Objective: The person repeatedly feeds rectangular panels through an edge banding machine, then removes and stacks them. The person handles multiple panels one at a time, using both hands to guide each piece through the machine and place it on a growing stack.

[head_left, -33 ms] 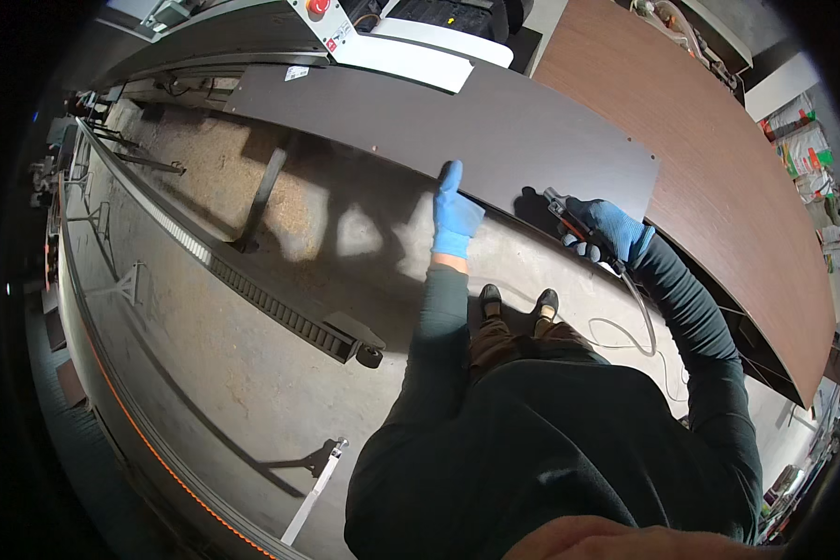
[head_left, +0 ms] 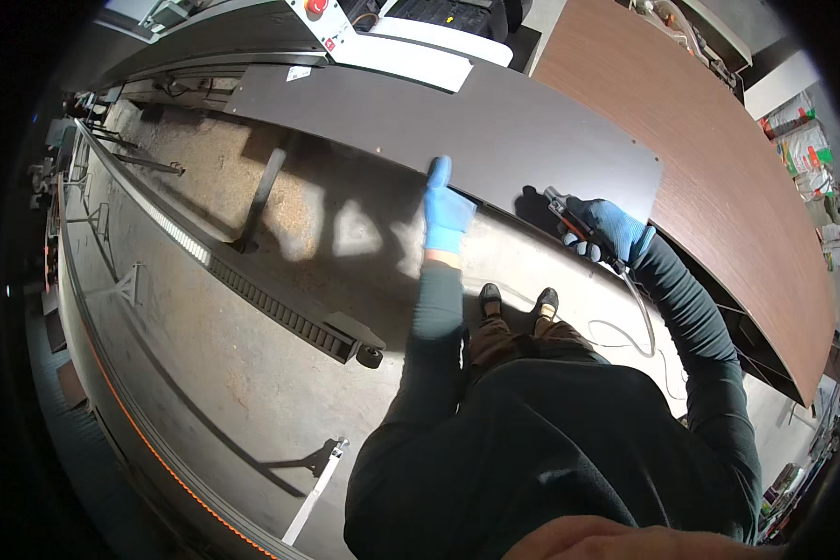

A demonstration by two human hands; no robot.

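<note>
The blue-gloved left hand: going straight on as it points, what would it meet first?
Probably the flat dark-grey panel, whose near edge the left hand overlaps in view; depth is unclear.

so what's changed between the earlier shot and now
The left hand has shifted slightly left along the near edge of the dark panel, which has slid a touch right. Nothing was visibly taken up or let go. The right hand still holds the hosed tool in the same place.

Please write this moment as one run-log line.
left hand: at near edge of dark panel | right hand: holding hose-fed hand tool | rest: brown wood-grain board, red mushroom button
</note>
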